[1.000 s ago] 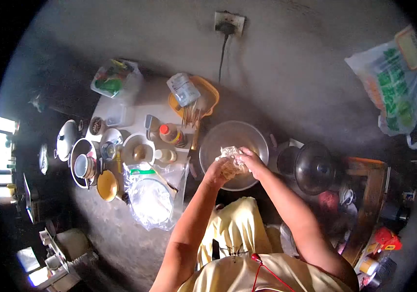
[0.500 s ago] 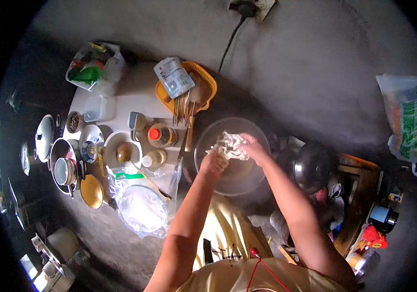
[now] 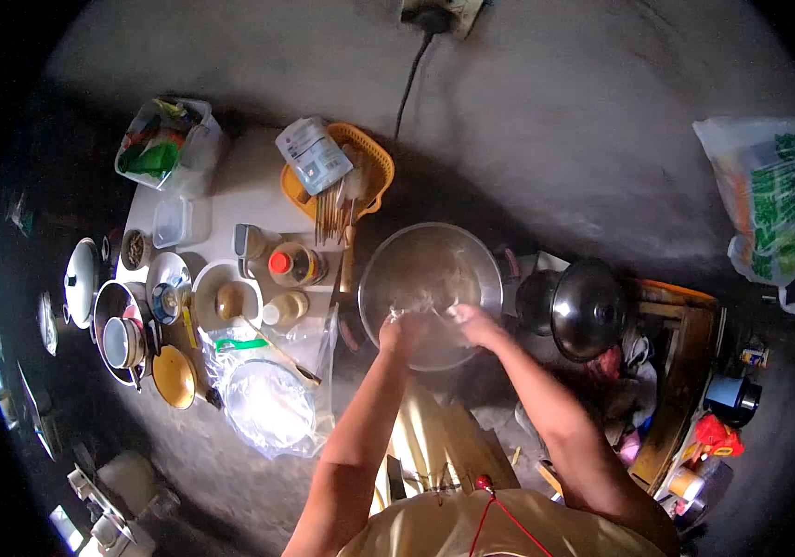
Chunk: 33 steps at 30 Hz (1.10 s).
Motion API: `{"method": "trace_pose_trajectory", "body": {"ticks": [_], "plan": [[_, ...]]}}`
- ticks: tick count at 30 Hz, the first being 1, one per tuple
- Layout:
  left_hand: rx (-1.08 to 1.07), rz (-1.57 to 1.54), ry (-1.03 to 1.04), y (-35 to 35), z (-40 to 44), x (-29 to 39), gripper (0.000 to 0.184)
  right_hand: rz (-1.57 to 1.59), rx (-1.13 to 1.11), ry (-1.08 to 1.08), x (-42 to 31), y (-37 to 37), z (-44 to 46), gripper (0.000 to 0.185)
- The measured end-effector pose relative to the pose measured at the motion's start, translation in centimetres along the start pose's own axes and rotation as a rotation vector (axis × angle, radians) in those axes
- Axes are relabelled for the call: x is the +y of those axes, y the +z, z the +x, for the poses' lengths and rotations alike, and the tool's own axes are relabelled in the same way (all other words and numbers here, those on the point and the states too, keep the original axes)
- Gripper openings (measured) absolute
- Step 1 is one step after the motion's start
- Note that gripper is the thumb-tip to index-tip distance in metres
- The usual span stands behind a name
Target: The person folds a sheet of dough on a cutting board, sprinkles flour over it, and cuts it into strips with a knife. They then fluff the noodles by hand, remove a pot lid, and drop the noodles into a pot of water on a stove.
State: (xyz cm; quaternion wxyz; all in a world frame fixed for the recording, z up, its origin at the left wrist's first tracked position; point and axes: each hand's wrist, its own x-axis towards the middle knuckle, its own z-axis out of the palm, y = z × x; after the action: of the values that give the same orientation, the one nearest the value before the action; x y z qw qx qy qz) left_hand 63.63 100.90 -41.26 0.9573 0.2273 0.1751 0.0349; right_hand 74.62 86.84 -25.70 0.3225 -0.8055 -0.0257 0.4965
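Note:
A wide, steaming pot (image 3: 499,295) stands in front of me with cloudy liquid in it. My left hand (image 3: 399,330) is over its near left part, fingers curled, with a bit of white noodle at the fingertips. Over the near right part, my right hand (image 3: 473,325) is closed with white at its fingertips too. Thin white noodles (image 3: 425,304) show faintly between the two hands, blurred by steam and motion. How much of the noodles lies in the liquid is hard to see.
Left of the pot, a table holds an orange basket (image 3: 381,190) with a packet and chopsticks, a red-capped bottle (image 3: 297,265), a bowl with a ladle (image 3: 230,300), and a plastic-covered basin (image 3: 270,408). A black lid (image 3: 589,311) is on the right. A plastic bag (image 3: 773,204) hangs on the wall.
Both hands have moved down toward the liquid. The thick white bundle of noodles held between them has mostly gone from sight, and more steam shows over the pot.

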Motion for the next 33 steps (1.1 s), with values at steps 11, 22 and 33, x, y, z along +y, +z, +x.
{"method": "trace_pose_trajectory", "body": {"ticks": [11, 22, 33], "plan": [[0.582, 0.168, -0.094, 10.8, -1.7, 9.4, 0.020, 0.180, 0.501, -0.373, 0.7, 2.3, 3.0, 0.031], [0.532, 0.618, -0.127, 12.2, -1.2, 11.0, 0.032, 0.182, 0.756, -0.566, -0.3, 1.4, -0.4, 0.036], [0.290, 0.948, 0.078, 11.2, 2.1, 10.5, 0.029, 0.283, 0.527, -0.420, -1.2, 2.1, -2.8, 0.043]]}}
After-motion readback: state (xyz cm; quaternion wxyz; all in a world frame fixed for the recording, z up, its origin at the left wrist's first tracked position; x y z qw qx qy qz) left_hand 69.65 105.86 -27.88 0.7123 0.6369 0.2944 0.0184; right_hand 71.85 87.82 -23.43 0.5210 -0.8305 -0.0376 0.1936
